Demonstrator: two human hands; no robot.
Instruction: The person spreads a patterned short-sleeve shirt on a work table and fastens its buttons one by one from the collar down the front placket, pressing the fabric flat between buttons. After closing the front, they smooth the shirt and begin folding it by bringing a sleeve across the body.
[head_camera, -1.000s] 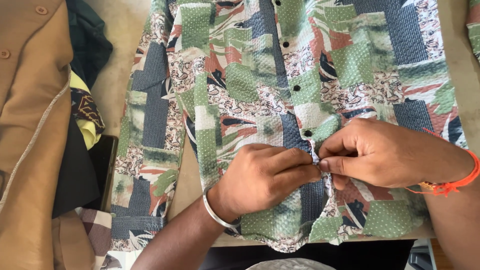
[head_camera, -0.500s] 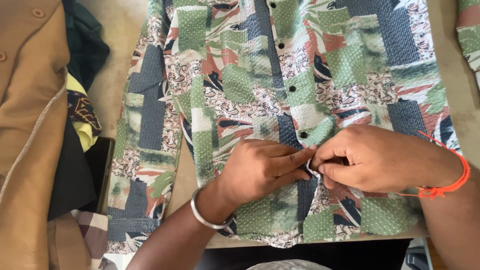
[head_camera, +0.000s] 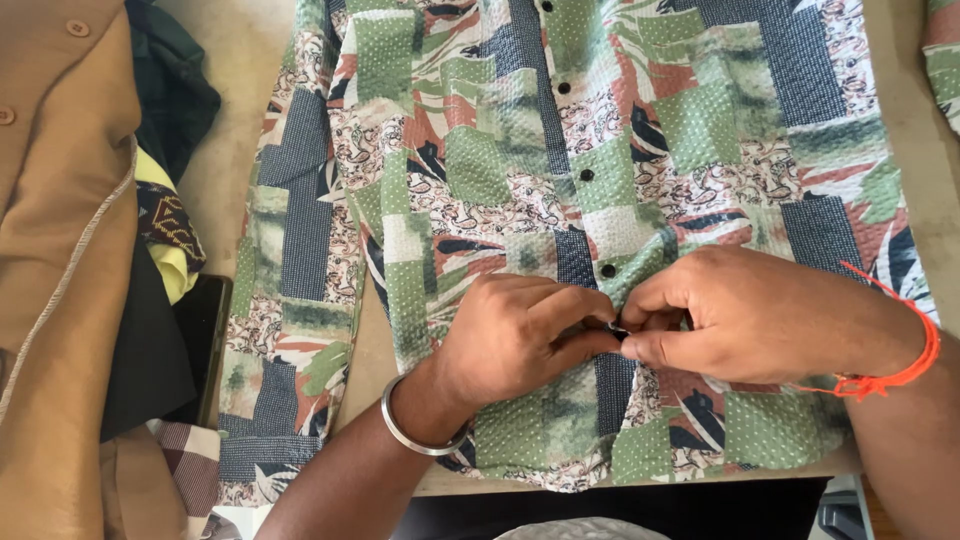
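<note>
From the head view, I had the patchwork shirt spread flat on the table, front up. My left hand was closed, fingertips pinching the placket edge; my right hand was closed too, thumb and forefinger nipping a small dark button low on the front. Best, I judged, to keep the cloth taut and tilt the button edgewise through its hole. Tan garment lay alongside.
</note>
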